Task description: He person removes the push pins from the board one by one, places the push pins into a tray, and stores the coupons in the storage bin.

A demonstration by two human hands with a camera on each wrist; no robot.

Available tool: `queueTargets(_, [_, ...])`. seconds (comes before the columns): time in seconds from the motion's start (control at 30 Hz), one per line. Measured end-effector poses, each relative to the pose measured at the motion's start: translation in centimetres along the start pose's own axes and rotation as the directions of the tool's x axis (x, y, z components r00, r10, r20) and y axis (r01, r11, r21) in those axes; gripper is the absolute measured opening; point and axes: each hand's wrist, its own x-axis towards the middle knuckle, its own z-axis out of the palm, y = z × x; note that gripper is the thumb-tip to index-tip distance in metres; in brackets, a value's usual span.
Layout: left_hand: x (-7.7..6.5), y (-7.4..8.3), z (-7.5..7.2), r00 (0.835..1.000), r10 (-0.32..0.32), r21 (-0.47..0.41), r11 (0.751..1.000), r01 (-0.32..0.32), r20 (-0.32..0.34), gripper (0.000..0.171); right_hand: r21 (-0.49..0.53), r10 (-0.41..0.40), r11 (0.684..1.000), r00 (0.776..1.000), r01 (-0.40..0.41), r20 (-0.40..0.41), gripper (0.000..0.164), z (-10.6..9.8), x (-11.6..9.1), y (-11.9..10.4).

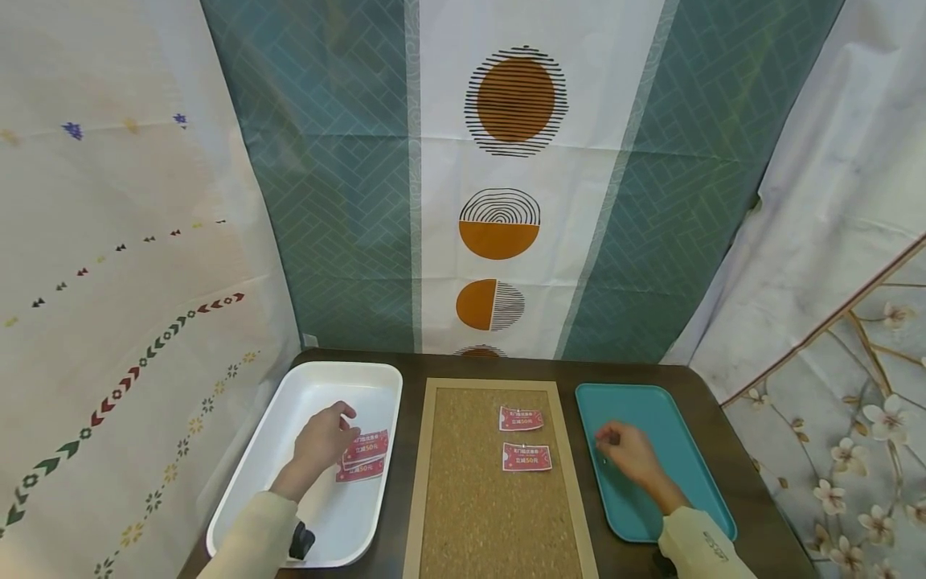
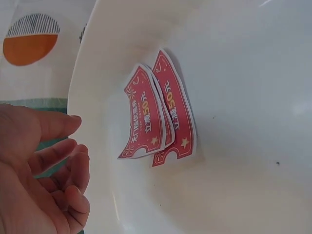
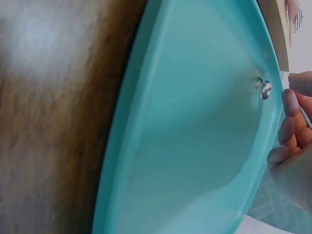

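Note:
My left hand (image 1: pixel 325 442) hovers over the white tray (image 1: pixel 249 482), its fingers loosely bent with nothing in them. Beside it lie several overlapping red coupons (image 2: pixel 146 114), printed with a 50 yuan discount, near one wall of that tray. My right hand (image 1: pixel 633 454) is over the teal tray (image 1: pixel 622 394), thumb and forefinger close together, and nothing shows between them. A small cluster of shiny metal pins (image 3: pixel 264 90) lies in the teal tray near those fingertips. Two more red coupons, an upper coupon (image 1: pixel 521 419) and a lower coupon (image 1: pixel 526 457), are on the cork board (image 1: pixel 485 515).
The wood-framed cork board lies between the two trays on a dark wooden table (image 1: pixel 752 515). Behind the table hangs a green and white patterned curtain (image 1: pixel 347 201). Pale printed cloths hang at the left and right.

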Motion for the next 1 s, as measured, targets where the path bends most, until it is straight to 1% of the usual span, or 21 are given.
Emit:
queueTargets(0.13, [-0.1,1.1,0.3,0.999,0.03,-0.027,0.999,-0.032,-0.042,0.036,0.008,-0.023,1.0,1.0,0.023,-0.01,0.006,0.1,0.1,-0.5])
queueTargets(0.23, [-0.2,2.1,0.6,0.995,0.072,-0.039,0.996,-0.075,-0.073,0.035,0.0,-0.028,1.0,0.999,0.028,-0.016,0.006,0.4,0.2,-1.1])
queueTargets(0.33, [-0.3,3.0,0.9,0.989,0.109,-0.054,0.992,-0.115,-0.101,0.035,-0.012,-0.031,0.999,1.0,0.031,-0.002,0.006,0.7,0.5,-1.8])
queueTargets(0.47, [-0.2,3.9,1.4,0.984,0.128,-0.077,0.987,-0.138,-0.128,0.033,-0.009,-0.02,1.0,1.0,0.02,0.017,0.006,1.1,1.0,-2.9])
queueTargets(0.67, [0.0,5.1,2.5,0.977,0.16,-0.099,0.98,-0.174,-0.138,0.031,-0.001,-0.024,1.0,0.999,0.024,0.027,0.008,2.1,1.4,-4.3])
queueTargets(0.8, [0.0,6.1,2.8,0.973,0.183,-0.128,0.971,-0.201,-0.141,0.031,0.023,-0.04,0.999,0.999,0.04,0.022,0.009,2.8,1.6,-5.2])
queueTargets(0.87, [-0.1,6.6,3.0,0.972,0.193,-0.147,0.966,-0.212,-0.138,0.032,0.033,-0.05,0.998,0.999,0.05,0.021,0.009,3.2,1.7,-5.5])
queueTargets(1.0, [-0.1,7.6,3.6,0.971,0.208,-0.186,0.956,-0.228,-0.118,0.032,0.069,-0.032,0.997,0.999,0.03,0.033,0.008,3.9,1.9,-6.2])
